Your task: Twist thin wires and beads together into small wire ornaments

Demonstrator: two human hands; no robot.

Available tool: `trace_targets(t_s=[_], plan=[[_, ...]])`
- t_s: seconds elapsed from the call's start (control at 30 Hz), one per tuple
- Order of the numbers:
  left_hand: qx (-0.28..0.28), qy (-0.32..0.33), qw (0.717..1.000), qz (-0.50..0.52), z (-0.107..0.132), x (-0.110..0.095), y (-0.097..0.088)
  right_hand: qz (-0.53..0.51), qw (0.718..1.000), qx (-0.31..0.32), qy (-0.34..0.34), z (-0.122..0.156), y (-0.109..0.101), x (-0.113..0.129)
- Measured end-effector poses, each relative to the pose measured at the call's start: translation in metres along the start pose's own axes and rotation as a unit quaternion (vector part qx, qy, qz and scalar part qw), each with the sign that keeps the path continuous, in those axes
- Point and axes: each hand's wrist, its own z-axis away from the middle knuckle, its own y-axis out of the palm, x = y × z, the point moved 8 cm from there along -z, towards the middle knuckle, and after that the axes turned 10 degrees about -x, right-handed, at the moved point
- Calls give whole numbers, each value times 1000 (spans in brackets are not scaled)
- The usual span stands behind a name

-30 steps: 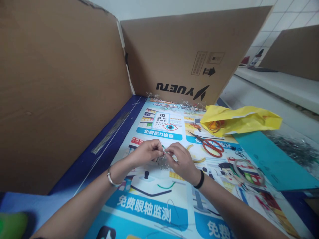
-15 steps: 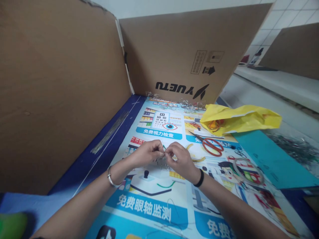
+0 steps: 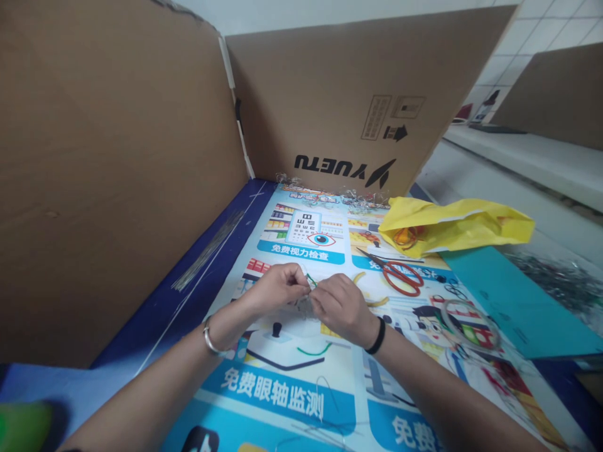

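Observation:
My left hand [image 3: 277, 289] and my right hand [image 3: 340, 306] meet over a printed poster [image 3: 292, 389] on the table. Both are closed in a pinch on a small clear, glittery piece with thin wire [image 3: 306, 303] held between the fingertips. A short green wire [image 3: 311, 279] pokes up where the fingers meet. A silver bangle is on my left wrist and a black band on my right. What exactly the fingers grip is too small to make out.
Red-handled scissors [image 3: 400, 276] lie right of my hands. A yellow plastic bag [image 3: 452, 226] sits behind them. Cardboard walls [image 3: 117, 176] stand left and at the back. A bundle of thin wires [image 3: 207, 251] lies on the left, and a clear tape ring [image 3: 468, 323] on the right.
My right hand has shifted slightly left and its fingers have folded tighter against my left hand. Everything else stays put.

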Motion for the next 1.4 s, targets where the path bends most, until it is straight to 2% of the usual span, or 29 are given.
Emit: trace_targets(t_s=[0.2, 0.43, 0.63, 0.83, 1.0, 1.2, 1.4], plan=[[22, 87, 995, -48, -1, -12, -2, -110, 985, -49, 120, -7, -7, -18], [-5, 195, 973, -121, 1, -19, -4, -118, 981, -47, 149, -5, -2, -27], [-28, 327, 926, -186, 12, -35, 3, -164, 962, -38, 217, -4, 2, -36], [-43, 391, 887, -243, 19, -35, 9, -216, 943, 18, 254, -2, 9, -41], [-56, 419, 870, -254, 22, -34, 8, -240, 929, 17, 282, -3, 9, -43], [-35, 399, 885, -235, 20, -32, 7, -242, 926, -6, 289, -6, 5, -41], [-101, 379, 892, -223, 13, -35, -10, -231, 934, -34, 271, -6, -1, -38]])
